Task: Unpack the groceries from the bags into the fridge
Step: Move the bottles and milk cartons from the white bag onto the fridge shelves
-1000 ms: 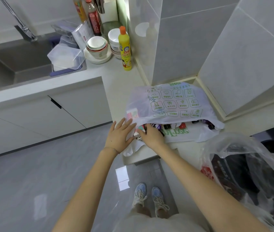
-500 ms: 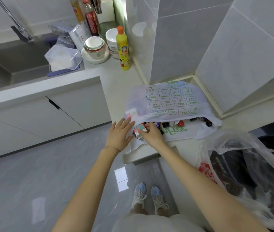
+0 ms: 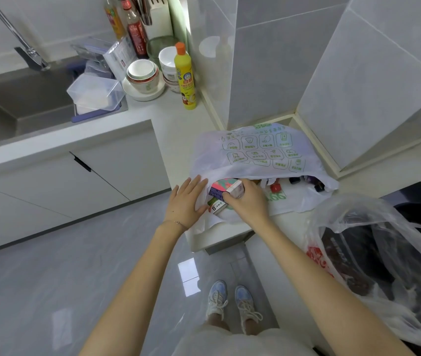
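Tabletop point(image 3: 178, 124): white, L-shaped, running from 10 o'clock to 4 o'clock of the view.

Sink point(image 3: 11, 104): steel, set in the tabletop at 10 o'clock.

Clear bag point(image 3: 384, 253): at 4 o'clock, crumpled, with dark contents that cannot be identified.

White bag point(image 3: 260, 155): green print, lying flat on the tabletop at 1 o'clock of centre, its mouth facing the person.

Left hand point(image 3: 185, 201): at the bag's 8 o'clock corner, fingers straight and spread wide, lying flat on the plastic.

Right hand point(image 3: 250, 201): at the bag's mouth, fingers curled around the pink carton point(image 3: 226, 187), which is partly out of the bag.

Yellow bottle point(image 3: 185, 78): upright at 12 o'clock of the white bag, well apart from it.

Second carton point(image 3: 217, 208): white, at 6 o'clock of the pink carton, touching it.
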`<action>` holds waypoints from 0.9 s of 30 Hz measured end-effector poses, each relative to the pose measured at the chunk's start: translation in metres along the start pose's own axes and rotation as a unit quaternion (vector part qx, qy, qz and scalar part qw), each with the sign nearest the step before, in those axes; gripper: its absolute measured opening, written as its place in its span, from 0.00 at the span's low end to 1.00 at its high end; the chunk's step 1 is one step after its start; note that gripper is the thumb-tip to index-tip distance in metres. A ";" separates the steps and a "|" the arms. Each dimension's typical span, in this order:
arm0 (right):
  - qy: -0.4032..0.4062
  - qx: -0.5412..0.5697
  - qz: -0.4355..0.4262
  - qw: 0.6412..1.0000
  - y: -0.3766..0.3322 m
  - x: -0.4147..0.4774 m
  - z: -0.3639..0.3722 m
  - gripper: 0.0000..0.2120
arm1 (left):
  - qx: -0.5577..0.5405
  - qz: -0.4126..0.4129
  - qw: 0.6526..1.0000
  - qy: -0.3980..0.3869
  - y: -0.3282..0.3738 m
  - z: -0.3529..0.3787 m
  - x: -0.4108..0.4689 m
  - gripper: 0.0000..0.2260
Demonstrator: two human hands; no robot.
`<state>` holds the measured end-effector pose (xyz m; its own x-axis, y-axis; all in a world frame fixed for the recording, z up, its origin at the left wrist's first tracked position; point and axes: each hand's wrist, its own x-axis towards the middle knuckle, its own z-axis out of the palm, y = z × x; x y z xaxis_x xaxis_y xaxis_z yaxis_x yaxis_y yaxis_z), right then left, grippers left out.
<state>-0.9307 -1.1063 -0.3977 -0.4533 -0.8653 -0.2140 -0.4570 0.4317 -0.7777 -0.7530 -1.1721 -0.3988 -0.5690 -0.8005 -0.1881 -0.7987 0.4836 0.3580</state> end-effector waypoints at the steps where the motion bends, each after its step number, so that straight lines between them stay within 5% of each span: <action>1: 0.014 0.020 -0.001 1.000 0.000 0.000 -0.009 0.25 | -0.004 0.000 1.000 0.000 0.003 -0.002 0.002 0.31; 13: 0.110 0.260 -0.026 0.959 -0.016 -0.006 -0.064 0.14 | -0.230 0.114 0.963 0.088 0.074 -0.022 0.027 0.36; 22: 0.142 0.438 0.037 0.887 -0.009 -0.006 -0.089 0.16 | -0.419 0.010 0.905 0.072 0.098 -0.041 0.034 0.33; 27: 0.061 0.479 0.056 0.874 -0.012 -0.005 -0.083 0.17 | -0.520 -0.001 0.851 0.072 0.112 -0.046 0.027 0.28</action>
<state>-0.9869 -1.0862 -0.3384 -0.5589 -0.7723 -0.3019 0.4199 0.0504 -0.9062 -0.8488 -1.1562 -0.3219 -0.4789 -0.8718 -0.1025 -0.1524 -0.0324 0.9878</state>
